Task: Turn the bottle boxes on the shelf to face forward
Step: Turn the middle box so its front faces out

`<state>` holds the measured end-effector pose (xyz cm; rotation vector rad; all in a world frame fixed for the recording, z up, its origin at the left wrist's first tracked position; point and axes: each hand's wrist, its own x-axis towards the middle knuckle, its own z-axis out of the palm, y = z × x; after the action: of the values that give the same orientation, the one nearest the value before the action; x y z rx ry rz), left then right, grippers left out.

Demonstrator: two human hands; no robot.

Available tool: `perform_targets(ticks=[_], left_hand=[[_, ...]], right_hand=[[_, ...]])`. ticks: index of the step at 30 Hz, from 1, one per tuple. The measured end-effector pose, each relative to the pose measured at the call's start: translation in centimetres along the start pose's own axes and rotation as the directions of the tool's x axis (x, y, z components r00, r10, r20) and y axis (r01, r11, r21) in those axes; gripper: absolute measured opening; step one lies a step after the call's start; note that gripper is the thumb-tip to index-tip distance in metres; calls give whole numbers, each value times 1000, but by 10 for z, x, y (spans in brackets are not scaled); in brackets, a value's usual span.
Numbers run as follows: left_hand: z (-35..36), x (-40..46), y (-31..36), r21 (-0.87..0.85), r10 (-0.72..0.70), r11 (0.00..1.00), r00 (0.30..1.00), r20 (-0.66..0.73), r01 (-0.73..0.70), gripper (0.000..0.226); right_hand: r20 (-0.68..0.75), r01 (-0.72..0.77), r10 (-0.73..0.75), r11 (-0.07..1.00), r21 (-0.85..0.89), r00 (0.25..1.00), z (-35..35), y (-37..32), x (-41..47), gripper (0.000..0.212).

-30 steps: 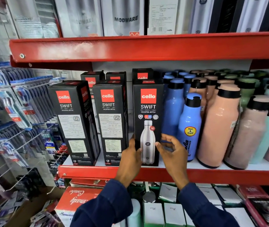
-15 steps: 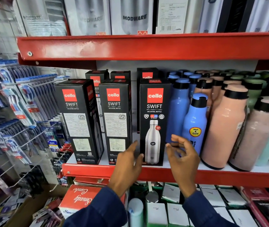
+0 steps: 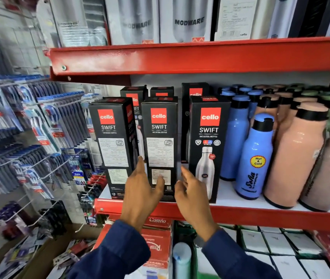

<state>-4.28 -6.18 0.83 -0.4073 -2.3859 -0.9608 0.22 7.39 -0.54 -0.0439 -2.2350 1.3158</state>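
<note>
Now both hands frame the middle box [image 3: 161, 146] at the front of the red shelf [image 3: 260, 216]: left hand [image 3: 142, 190] spread, thumb on its face; right hand [image 3: 192, 192] loose-fingered at its right edge, neither gripping. Clasp both side walls low, lift slightly, rotate until the bottle picture faces out, as on the right box [image 3: 208, 146]. Legible: "cello SWIFT"; above, "MODWARE"

Both your arms reach up and forward in dark blue sleeves. Your left hand [image 3: 142, 190] is spread — index finger pointing up, thumb splayed right. Your right hand [image 3: 192, 193] hangs beside it, fingers loosely curled — neither hand grips anything.
</note>
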Motion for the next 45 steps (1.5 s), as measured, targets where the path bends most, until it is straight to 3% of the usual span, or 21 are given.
perform_targets(ticks=[4,11,17,21,25,29,35,45], left_hand=[[4,5,-1,-200,-25,979,998,56,36,74],[-3,1,-4,-426,-46,904,999,-5,40,88],[-10,-2,-4,-506,-79,863,990,-116,9,86],[-23,-3,-13,-566,-13,824,998,-65,-26,85],[-28,3,-24,-677,112,736,991,71,-35,90],[-22,7,-29,-678,233,734,951,203,-35,80],[-4,18,-37,-586,240,807,949,204,-78,61],[29,23,-51,-447,95,894,961,258,32,63]], right_hand=[[10,7,-7,1000,7,1000,6,-1,5,53],[-143,68,-57,995,73,988,4,-11,-6,40],[-178,165,-134,971,171,975,-1,-25,-11,34],[-275,184,-143,975,127,951,-13,-23,-9,32],[-113,128,-114,984,126,987,-15,-21,-6,42],[-136,112,-93,983,145,986,-5,-12,-7,46],[-216,78,-52,991,113,975,16,3,0,49],[-205,14,-15,1000,-5,979,36,24,16,46]])
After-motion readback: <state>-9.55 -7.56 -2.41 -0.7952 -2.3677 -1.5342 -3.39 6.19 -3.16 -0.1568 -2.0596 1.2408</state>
